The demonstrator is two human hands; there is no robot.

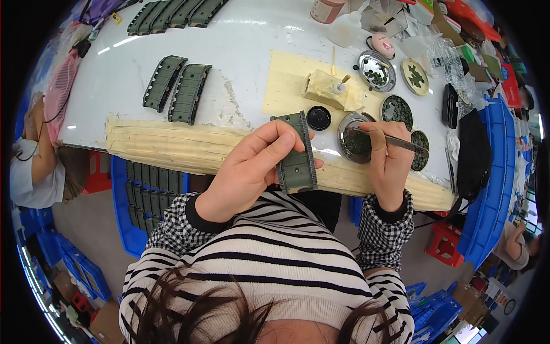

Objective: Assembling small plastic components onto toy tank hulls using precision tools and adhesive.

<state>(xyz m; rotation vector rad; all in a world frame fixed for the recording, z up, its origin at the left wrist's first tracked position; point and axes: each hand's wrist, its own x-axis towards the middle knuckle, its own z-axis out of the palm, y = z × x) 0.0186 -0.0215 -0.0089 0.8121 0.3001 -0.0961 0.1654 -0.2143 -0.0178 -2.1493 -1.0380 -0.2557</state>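
My left hand [247, 166] grips a dark green curved plastic piece [295, 157] with ridged long edges, holding it up over the taped table edge. In my right hand [385, 157] is a pair of metal tweezers [395, 141], pinched between thumb and fingers. The tips of the tweezers are over a round metal dish [350, 142] of small dark green parts; whether they hold a part is too small to tell. Beside that dish stand two more round tins, a far tin [396, 113] and a near tin [420, 150], also filled with small green parts.
Two similar green pieces [176, 89] lie to the left, several more [177, 14] at the back. A black round lid [318, 117], a tape-covered block [329, 90] and a metal plate [378, 70] stand ahead. A blue crate [129, 229] of green pieces sits below the table.
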